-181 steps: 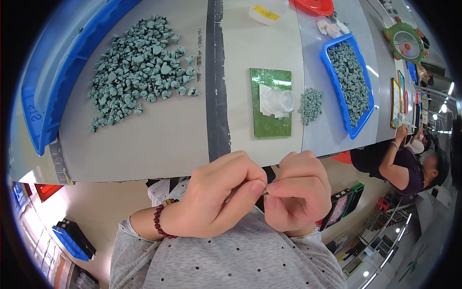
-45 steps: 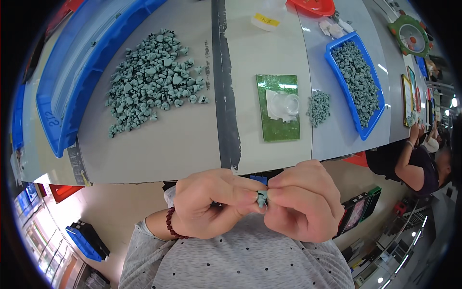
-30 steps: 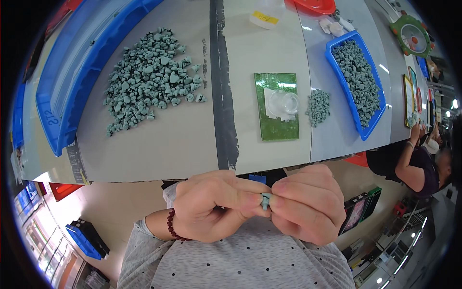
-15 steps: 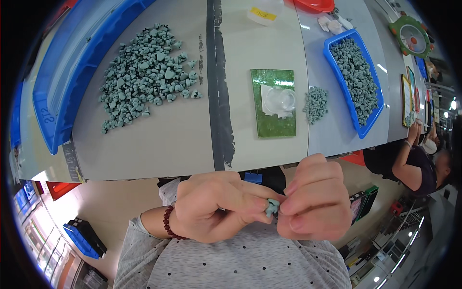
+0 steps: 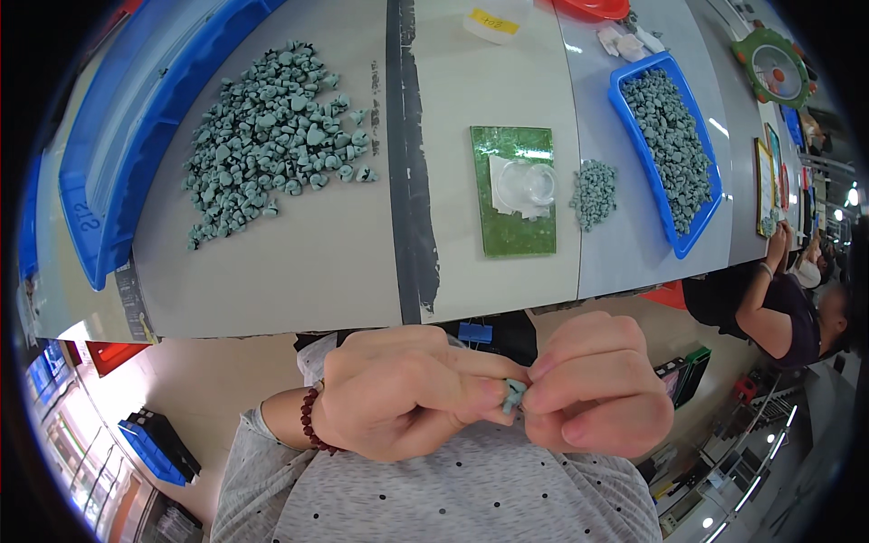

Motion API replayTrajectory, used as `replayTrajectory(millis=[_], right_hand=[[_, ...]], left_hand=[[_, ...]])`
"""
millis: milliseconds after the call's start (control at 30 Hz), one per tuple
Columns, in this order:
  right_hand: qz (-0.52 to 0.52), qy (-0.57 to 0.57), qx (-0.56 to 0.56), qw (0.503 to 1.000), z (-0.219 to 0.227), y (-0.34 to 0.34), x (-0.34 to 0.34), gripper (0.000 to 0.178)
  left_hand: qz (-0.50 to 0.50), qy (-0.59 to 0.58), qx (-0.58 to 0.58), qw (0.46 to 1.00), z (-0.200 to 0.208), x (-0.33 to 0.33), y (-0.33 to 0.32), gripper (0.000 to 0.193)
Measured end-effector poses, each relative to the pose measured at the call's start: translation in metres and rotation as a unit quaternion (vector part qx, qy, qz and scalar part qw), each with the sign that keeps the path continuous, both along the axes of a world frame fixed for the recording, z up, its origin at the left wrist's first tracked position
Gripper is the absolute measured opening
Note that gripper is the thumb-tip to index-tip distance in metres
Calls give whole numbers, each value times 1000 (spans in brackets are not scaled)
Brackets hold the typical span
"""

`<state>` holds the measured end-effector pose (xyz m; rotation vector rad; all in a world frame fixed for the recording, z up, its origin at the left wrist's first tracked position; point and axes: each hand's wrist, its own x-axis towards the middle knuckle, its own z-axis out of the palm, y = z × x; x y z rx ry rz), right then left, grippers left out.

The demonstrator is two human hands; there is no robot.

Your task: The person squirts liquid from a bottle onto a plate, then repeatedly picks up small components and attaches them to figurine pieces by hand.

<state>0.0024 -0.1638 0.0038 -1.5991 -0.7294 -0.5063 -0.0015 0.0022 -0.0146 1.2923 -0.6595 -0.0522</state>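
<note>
Held in front of the body, just off the near edge of the desk (image 5: 489, 290): a small teal piece (image 5: 513, 395), partly covered by fingertips. Clamped firmly on its left side, thumb against bent forefinger, with the left hand (image 5: 407, 394). Touching its right edge with the curled, bunched fingers of the right hand (image 5: 597, 385); impossible to tell whether pinching it too. Circling the left wrist, a dark red bead bracelet (image 5: 312, 421). Behind both wrists, a pale grey dotted shirt (image 5: 416, 498).

Beyond, on the desk, a green board (image 5: 516, 240) bearing white paper and a clear round container (image 5: 540, 185). Just right of that, a little pile of teal bits (image 5: 594, 201), then a blue tray (image 5: 681, 245) full of similar ones. Off to the left, past a dark strip (image 5: 416, 181), a wide heap of larger teal pieces (image 5: 272, 136), some showing black parts, near a big blue bin (image 5: 109, 163). Farther right, a co-worker (image 5: 769, 312) in a dark top, arms reaching toward the desk
</note>
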Motion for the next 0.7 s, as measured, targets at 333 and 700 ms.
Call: replayTrajectory(millis=[333, 700], right_hand=[[31, 25, 20, 999, 3, -11, -3, 37], [32, 32, -45, 998, -1, -17, -1, 32]], left_hand=[[76, 62, -5, 995, -1, -6, -10, 20], [15, 21, 5, 1000, 1, -2, -9, 20]])
